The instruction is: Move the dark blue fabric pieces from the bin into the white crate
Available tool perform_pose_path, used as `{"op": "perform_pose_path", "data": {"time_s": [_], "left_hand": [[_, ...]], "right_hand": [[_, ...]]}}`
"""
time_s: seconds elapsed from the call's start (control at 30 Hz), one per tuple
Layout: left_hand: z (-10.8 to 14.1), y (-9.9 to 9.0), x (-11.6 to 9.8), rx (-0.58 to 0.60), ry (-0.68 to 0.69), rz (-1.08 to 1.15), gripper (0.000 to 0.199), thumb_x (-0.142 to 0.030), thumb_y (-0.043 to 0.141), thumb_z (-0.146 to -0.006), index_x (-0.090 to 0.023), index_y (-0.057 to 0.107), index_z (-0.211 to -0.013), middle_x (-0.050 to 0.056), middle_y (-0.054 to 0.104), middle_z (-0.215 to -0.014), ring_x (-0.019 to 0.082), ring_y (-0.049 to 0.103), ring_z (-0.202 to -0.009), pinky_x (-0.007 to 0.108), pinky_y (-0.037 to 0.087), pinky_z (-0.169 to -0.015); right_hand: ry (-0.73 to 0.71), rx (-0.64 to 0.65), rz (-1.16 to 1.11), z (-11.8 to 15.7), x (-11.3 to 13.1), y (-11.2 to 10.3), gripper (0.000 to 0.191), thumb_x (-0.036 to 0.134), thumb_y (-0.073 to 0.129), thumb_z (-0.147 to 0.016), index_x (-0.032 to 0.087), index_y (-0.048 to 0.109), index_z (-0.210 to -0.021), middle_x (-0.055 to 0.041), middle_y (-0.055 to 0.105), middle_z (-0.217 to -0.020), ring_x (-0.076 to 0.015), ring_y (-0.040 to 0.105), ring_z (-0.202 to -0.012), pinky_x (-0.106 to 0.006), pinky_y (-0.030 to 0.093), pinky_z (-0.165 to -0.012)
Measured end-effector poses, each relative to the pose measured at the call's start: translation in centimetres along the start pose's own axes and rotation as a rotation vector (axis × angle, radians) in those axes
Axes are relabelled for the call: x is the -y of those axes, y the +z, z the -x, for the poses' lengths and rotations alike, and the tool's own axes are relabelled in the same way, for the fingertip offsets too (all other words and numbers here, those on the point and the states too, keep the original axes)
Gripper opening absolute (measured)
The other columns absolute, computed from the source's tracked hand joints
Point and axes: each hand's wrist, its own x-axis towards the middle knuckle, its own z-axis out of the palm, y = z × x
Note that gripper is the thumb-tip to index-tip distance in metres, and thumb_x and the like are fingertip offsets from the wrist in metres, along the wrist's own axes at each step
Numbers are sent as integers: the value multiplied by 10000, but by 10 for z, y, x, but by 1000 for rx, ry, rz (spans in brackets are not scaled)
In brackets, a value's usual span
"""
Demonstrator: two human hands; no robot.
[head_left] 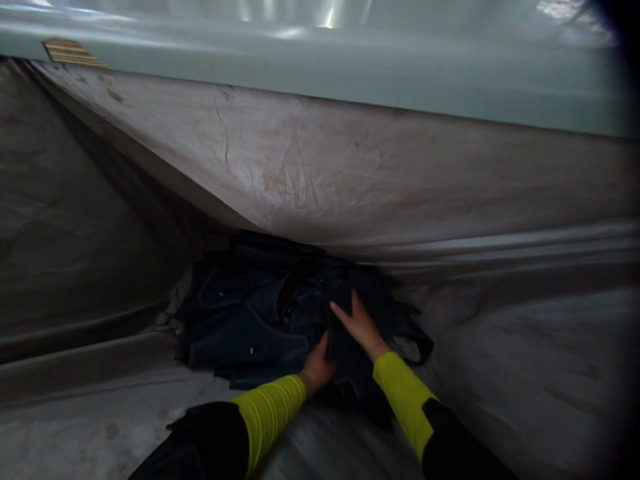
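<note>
A heap of dark navy fabric pieces lies at the bottom of a large bin lined with whitish cloth. Both my arms, in yellow cuffs and black sleeves, reach down into it. My left hand grips the lower edge of a dark navy piece on top of the heap. My right hand lies flat on the same piece, fingers stretched toward the far side. The piece's lower part is hidden between my wrists.
The cloth lining slopes up steeply on the far side to a pale green rim. A dim lining wall rises at the left. A small striped wooden piece shows at the top left.
</note>
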Motion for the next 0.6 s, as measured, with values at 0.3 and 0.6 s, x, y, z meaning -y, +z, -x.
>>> {"op": "perform_pose_path", "data": {"time_s": [0.3, 0.6], "left_hand": [[21, -136, -30, 19, 55, -964, 557, -281, 546, -810, -224, 449, -1356, 55, 485, -1384, 189, 431, -1292, 284, 325, -1126], [32, -311, -31, -531, -312, -1230, 606, -202, 443, -831, -188, 303, -1420, 179, 302, -1460, 370, 295, -1330, 605, 363, -988]], "right_hand": [[110, 234, 235, 16, -40, 22, 473, 168, 349, -880, 90, 484, -1326, -155, 546, -1268, -284, 516, -1195, -374, 394, -1026], [186, 149, 211, 21, -54, -8, 504, 254, 341, -904, 114, 424, -1381, -120, 530, -1302, -261, 506, -1209, -345, 391, -1029]]}}
